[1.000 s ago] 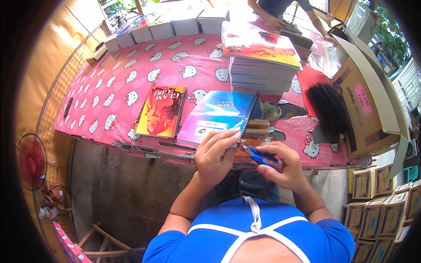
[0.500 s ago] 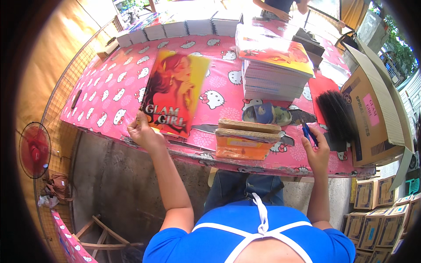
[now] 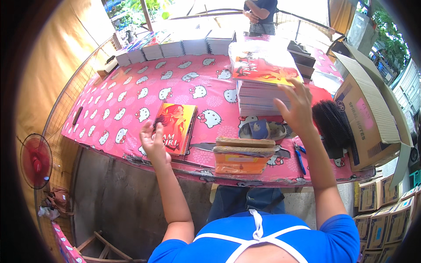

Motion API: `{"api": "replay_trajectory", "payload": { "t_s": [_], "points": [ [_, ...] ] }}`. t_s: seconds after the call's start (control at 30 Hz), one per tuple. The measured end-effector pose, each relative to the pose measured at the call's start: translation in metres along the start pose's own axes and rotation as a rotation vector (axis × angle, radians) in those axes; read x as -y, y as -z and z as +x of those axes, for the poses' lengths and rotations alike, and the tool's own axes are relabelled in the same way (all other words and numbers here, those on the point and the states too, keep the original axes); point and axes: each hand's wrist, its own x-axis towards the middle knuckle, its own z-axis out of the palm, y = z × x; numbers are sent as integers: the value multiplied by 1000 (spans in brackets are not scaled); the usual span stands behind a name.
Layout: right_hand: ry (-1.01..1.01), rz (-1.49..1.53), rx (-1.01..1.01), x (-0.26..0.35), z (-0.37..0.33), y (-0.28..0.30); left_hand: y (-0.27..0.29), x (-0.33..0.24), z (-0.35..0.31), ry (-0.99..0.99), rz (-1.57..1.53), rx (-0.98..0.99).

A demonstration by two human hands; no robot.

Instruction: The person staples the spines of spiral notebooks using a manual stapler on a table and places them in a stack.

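Observation:
My left hand (image 3: 154,143) is open at the left edge of a low pile of notebooks (image 3: 176,127) with red and yellow illustrated covers. Its fingers overlap the lower part of the top cover; whether they touch it I cannot tell. Reaching forward, my right hand (image 3: 297,106) is open with its fingers spread. It hovers at the right side of a tall stack of notebooks (image 3: 263,97), whose top cover has a similar picture. Blue-handled pliers (image 3: 300,161) lie on the table beneath my right forearm, held by neither hand.
An orange-fronted board block (image 3: 239,161) stands at the near edge, with a blue and camouflage slipper-like item (image 3: 256,129) behind it. Black spiral coils (image 3: 332,125) lean by an open carton (image 3: 370,118). Notebook stacks (image 3: 171,50) line the far edge, and a person (image 3: 262,15) stands beyond.
My right hand has let go of the pliers and moved forward to the tall stack. The notebook that my left hand held now lies on the low pile, and that hand has opened.

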Motion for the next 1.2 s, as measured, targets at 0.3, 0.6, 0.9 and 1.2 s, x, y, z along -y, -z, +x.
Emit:
{"api": "replay_trajectory", "payload": {
  "t_s": [0.3, 0.6, 0.9, 1.2],
  "points": [
    [337, 169, -6, 30, -4, -15, -82, -44, -51, 861, -939, 647],
    [-526, 985, 121, 18, -115, 34, -86, -106, -72, 126, -270, 981],
    [-618, 956, -29, 37, -137, 20, -91, -103, -98, 65, -267, 786],
    [-614, 949, -119, 27, -142, 1, -94, -96, -108, -100, -240, 739]
  ]
}}
